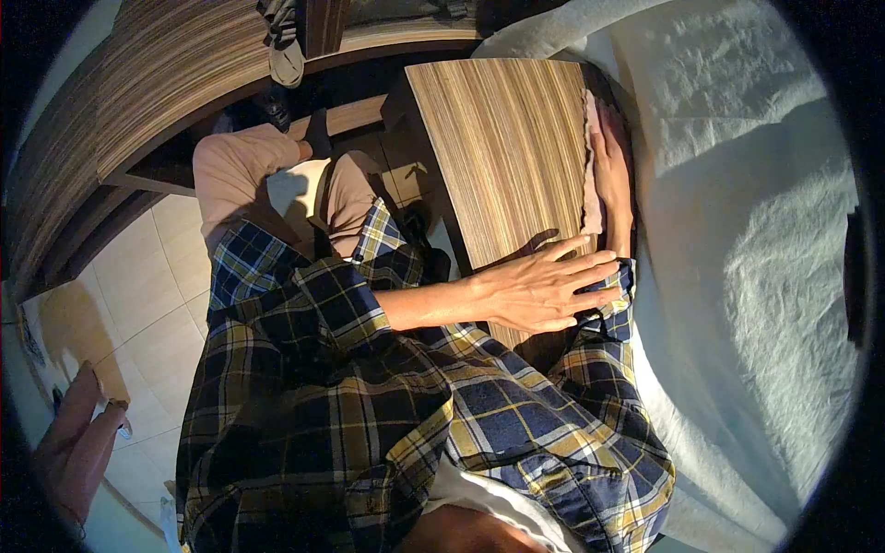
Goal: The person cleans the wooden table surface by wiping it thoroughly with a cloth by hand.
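A pink cloth (591,184) lay along the edge of the striped wooden tabletop (507,147), beside the white bedding (737,184). The right hand (611,175) pressed flat on it, fingers extended — the left hand (544,290) rested open, gripping nothing, on the right sleeve cuff (613,313).

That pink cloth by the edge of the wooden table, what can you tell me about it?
The pink cloth looks soft and thin, a pale, dusty pink. It runs as a narrow strip along the edge of the striped wooden table, next to the white bedding. The right hand lies flat along it, pressing it to the edge. The left hand rests spread on the tabletop just below its lower end. Most of it is hidden.
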